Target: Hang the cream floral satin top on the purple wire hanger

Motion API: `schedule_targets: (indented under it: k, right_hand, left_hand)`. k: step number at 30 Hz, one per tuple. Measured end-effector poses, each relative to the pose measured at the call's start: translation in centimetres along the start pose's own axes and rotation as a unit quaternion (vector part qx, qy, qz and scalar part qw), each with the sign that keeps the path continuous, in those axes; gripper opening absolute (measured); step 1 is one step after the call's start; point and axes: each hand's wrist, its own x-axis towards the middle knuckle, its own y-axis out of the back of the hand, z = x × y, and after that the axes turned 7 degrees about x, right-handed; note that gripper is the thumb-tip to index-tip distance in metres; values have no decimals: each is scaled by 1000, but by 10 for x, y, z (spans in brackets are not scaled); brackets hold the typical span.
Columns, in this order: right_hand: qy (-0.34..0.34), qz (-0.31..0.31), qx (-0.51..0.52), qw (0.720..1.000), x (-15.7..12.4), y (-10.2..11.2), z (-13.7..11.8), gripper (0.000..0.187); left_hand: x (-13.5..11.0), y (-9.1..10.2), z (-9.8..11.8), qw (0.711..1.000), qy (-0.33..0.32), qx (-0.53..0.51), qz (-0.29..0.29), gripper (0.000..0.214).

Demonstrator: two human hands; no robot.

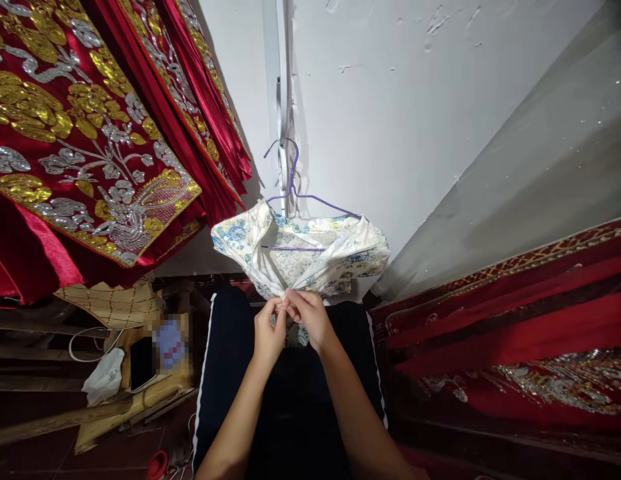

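A pale floral garment (357, 248) with blue and yellow flowers hangs on a purple wire hanger (293, 175). The neckline gapes, with the hanger's lower bar showing inside it. At the bottom of the V-shaped opening my left hand (270, 327) pinches the front edge of the garment. My right hand (309, 315) is beside it, fingertips meeting the left ones and pinching the same spot. Any fastener between the fingertips is too small to make out. The lower part of the garment is mostly hidden behind my hands, above my dark trousers.
Red cloth (115, 133) with gold and silver sequins hangs at the upper left. More red embroidered fabric (540, 327) lies at the right under translucent sheeting (530, 160). A wooden bench (140, 400) at lower left carries a phone (142, 363) and a crumpled white bag (105, 377).
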Motion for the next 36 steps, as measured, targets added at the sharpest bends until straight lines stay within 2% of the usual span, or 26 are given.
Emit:
schedule_targets:
  k: [3, 7, 10, 13, 18, 21, 24, 26, 28, 30, 32, 34, 36]
  right_hand:
    - [25, 21, 20, 999, 9, -7, -33, 42]
    - [98, -19, -47, 994, 27, -23, -97, 37]
    - [132, -17, -48, 990, 34, -38, -130, 34]
    - [160, 1, -36, 987, 34, -43, -140, 33]
    - [190, 40, -4, 981, 35, -35, -143, 31]
    - [209, 44, -18, 977, 39, -35, -152, 31]
    - [203, 19, -59, 977, 37, -38, -157, 33]
    - [200, -2, -84, 976, 31, -38, -155, 34]
    - [195, -13, -104, 975, 23, -38, -153, 35]
    - [181, -16, -115, 976, 17, -39, -151, 35]
    - [174, -21, -115, 978, 13, -40, -150, 36]
    - [178, -28, -114, 977, 13, -42, -149, 36]
    - [195, -30, -122, 973, 15, -42, -145, 37]
  left_hand:
    - [2, 4, -3, 999, -12, 35, -9, 19]
    - [13, 10, -5, 996, -26, 79, -28, 24]
    - [25, 11, 0, 992, -45, 97, -70, 26]
    - [36, 13, 9, 982, -64, 126, -123, 27]
    - [50, 22, 15, 956, -83, 193, -204, 23]
    - [56, 26, 12, 944, -86, 231, -220, 17]
    - [62, 29, 17, 937, -91, 256, -218, 14]
    - [67, 35, 33, 940, -99, 250, -209, 13]
    - [74, 44, 62, 956, -121, 210, -164, 27]
    - [83, 54, 98, 973, -172, 142, -61, 45]
    - [95, 63, 131, 966, -230, 113, 12, 50]
    - [106, 69, 153, 953, -269, 137, 1, 34]
    - [115, 72, 162, 942, -287, 172, -30, 23]
